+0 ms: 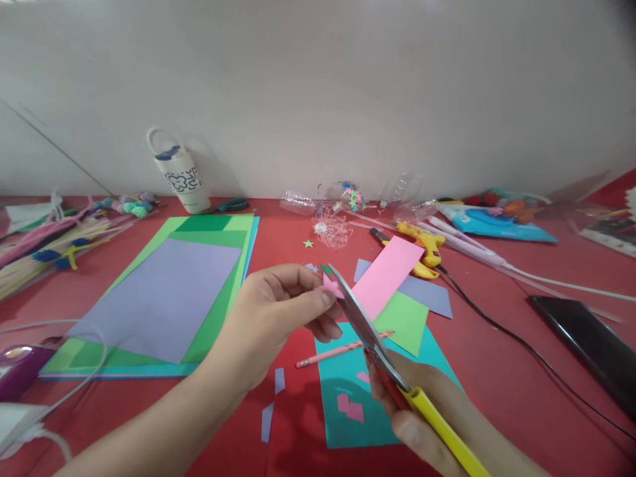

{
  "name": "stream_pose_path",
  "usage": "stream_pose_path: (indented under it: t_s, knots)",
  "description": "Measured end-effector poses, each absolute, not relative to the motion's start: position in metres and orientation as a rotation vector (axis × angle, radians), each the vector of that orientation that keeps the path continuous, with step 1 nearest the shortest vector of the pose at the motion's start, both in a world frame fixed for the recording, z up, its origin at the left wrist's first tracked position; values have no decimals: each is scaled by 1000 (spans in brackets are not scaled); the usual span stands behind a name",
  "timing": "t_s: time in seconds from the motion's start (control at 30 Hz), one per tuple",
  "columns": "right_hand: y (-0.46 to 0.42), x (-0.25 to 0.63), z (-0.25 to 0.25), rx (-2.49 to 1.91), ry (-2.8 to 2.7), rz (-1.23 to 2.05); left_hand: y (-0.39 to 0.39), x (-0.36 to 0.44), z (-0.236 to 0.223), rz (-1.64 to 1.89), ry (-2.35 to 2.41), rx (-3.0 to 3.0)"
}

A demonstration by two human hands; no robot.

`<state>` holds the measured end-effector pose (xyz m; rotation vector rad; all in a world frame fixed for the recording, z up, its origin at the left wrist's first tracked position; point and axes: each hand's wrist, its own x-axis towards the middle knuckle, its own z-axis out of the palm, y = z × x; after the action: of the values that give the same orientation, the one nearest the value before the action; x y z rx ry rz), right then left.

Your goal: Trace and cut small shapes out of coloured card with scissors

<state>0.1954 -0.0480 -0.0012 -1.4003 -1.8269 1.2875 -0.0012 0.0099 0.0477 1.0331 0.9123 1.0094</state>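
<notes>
Pinched between thumb and fingers of my left hand [283,308] is a small pink paper star [332,285]. My right hand [422,411] grips yellow-handled scissors [365,324], their blades pointing up and away, with the tips beside the star. Whether the blades touch the paper I cannot tell. Below the hands lies a teal paper sheet [348,434] with pink scraps [355,412] on it. A pink pencil [330,354] rests across its upper edge. Just beyond the scissors are a pink paper strip [392,271] and a light green piece [405,321].
On the left, a stack of coloured paper [163,298] lies on the red table, with a white tumbler [183,179] behind it. A yellow glue gun [422,242] and its cord sit right of centre, near a black phone [586,344]. Clear plastic pieces [332,228] stand toward the wall.
</notes>
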Motion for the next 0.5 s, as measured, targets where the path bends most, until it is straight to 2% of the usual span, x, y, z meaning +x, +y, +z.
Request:
stream_pose_path:
  t_s: [0.5]
  knots:
    - [-48,201,-7,-1397,-1727,1392,10,0,47,1019,869,999]
